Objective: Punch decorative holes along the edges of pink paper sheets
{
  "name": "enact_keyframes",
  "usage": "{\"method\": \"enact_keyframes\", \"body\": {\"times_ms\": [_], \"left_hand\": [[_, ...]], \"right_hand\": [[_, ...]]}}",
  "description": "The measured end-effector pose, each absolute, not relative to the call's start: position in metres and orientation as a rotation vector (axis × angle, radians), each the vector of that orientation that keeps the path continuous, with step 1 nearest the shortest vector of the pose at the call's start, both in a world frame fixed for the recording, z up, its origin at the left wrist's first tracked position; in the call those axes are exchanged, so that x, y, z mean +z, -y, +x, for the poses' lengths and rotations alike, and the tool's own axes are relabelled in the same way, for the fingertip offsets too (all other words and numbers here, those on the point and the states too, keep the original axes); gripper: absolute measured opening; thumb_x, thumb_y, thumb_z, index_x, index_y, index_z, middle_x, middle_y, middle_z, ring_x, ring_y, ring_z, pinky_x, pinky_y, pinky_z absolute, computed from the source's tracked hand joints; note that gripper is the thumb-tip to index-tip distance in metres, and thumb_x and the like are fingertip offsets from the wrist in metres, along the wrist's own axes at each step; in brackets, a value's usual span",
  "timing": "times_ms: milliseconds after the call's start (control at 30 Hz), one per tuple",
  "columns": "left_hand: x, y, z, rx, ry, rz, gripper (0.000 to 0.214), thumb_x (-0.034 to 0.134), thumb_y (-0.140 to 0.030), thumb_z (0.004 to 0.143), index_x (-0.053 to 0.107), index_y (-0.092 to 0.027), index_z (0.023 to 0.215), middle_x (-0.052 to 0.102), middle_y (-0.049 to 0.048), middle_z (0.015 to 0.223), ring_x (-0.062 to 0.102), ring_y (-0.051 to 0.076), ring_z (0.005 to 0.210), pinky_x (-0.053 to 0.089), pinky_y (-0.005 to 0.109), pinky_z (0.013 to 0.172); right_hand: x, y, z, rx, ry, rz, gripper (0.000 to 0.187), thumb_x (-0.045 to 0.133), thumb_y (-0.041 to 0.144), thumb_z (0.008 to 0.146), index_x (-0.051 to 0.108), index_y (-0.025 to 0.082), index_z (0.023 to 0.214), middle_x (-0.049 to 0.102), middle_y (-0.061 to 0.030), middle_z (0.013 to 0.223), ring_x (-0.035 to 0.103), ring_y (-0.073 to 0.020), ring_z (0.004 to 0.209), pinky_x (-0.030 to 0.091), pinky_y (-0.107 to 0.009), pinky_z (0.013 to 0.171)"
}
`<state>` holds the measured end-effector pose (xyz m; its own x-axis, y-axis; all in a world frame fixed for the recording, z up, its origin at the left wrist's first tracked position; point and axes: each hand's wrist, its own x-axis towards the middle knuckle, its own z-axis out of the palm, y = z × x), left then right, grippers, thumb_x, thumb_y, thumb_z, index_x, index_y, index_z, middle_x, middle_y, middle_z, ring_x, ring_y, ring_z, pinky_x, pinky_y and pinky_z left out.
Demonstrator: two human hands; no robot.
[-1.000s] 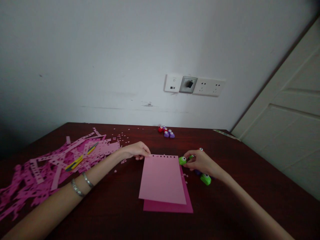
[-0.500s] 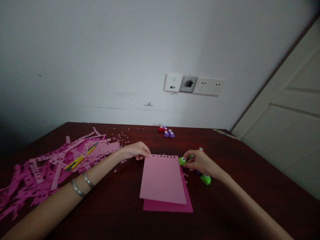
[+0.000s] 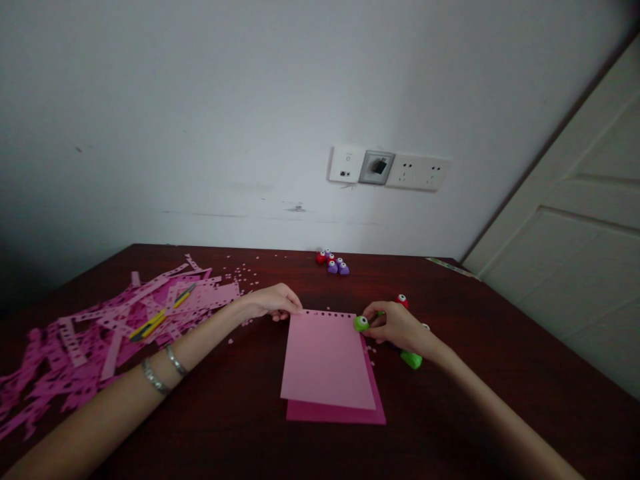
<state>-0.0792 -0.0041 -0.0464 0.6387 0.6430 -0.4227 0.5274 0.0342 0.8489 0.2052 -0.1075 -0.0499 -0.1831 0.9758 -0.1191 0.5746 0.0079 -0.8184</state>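
Observation:
A light pink sheet of paper (image 3: 327, 363) with a row of punched holes along its far edge lies over a darker pink sheet (image 3: 345, 413). My left hand (image 3: 277, 302) pinches the far left corner of the light sheet. In my right hand (image 3: 393, 323) is a small green craft punch (image 3: 361, 323) with an eye-like button, held at the sheet's far right corner. Whether the paper sits inside its slot I cannot tell. Beside and partly behind that hand are a red punch (image 3: 402, 301) and another green punch (image 3: 411, 360).
Punched pink strips (image 3: 113, 327) are heaped at the left, with a yellow utility knife (image 3: 163, 313) on them. Several red and purple punches (image 3: 333, 262) stand near the wall. Tiny paper cut-outs (image 3: 243, 272) are scattered on the dark wooden table (image 3: 240, 427).
My right hand has moved slightly left with the green punch, now overlapping the sheet's corner. The light sheet has shifted a little. My left hand stays in place.

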Motion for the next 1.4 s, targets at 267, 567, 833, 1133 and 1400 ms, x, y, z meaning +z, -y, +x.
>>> {"method": "enact_keyframes", "body": {"times_ms": [267,567,833,1133,1400], "left_hand": [[-0.043,0.014,-0.074,0.016,-0.997,1.831,0.036,0.062,-0.045,0.068,0.062,-0.013,0.083,0.052,-0.0019,0.054,0.044,0.008,0.046,0.032,0.021,0.044],[-0.012,0.068,-0.051,-0.119,-1.411,2.754,0.044,0.051,-0.054,0.077,0.054,-0.014,0.096,0.064,0.0126,0.086,0.060,0.027,0.083,0.043,0.032,0.065],[-0.032,0.067,-0.047,-0.248,-1.024,2.722,0.053,0.054,-0.063,0.068,0.053,-0.017,0.093,0.062,0.0098,0.088,0.059,0.025,0.077,0.042,0.030,0.060],[-0.024,0.067,-0.049,-0.187,-1.018,2.649,0.048,0.052,-0.063,0.070,0.056,-0.018,0.086,0.062,0.0062,0.084,0.056,0.020,0.071,0.037,0.026,0.055],[-0.015,0.051,-0.032,0.123,-0.884,2.477,0.035,0.044,-0.042,0.081,0.058,-0.014,0.065,0.056,0.0000,0.061,0.049,0.009,0.056,0.031,0.021,0.050]], "right_hand": [[-0.055,0.107,0.199,1.029,1.833,-1.585,0.014,0.064,0.022,0.069,0.058,0.014,0.079,0.064,-0.0015,0.063,0.060,-0.0125,0.050,0.051,-0.022,0.045],[-0.049,0.110,0.196,0.914,1.919,-1.645,0.013,0.065,0.023,0.070,0.061,0.014,0.079,0.064,-0.0015,0.062,0.059,-0.0116,0.048,0.045,-0.019,0.041],[-0.050,0.110,0.195,0.865,1.945,-1.653,0.014,0.064,0.020,0.069,0.062,0.013,0.082,0.064,-0.0018,0.063,0.059,-0.0117,0.049,0.047,-0.019,0.043],[-0.039,0.111,0.198,1.000,1.813,-1.717,0.038,0.068,0.031,0.068,0.057,0.013,0.100,0.063,-0.0084,0.091,0.060,-0.0105,0.053,0.050,-0.019,0.037],[-0.001,0.092,0.204,1.347,1.876,-1.842,0.040,0.064,0.051,0.069,0.063,0.011,0.067,0.066,-0.0066,0.061,0.062,-0.0126,0.051,0.044,-0.016,0.037]]}}
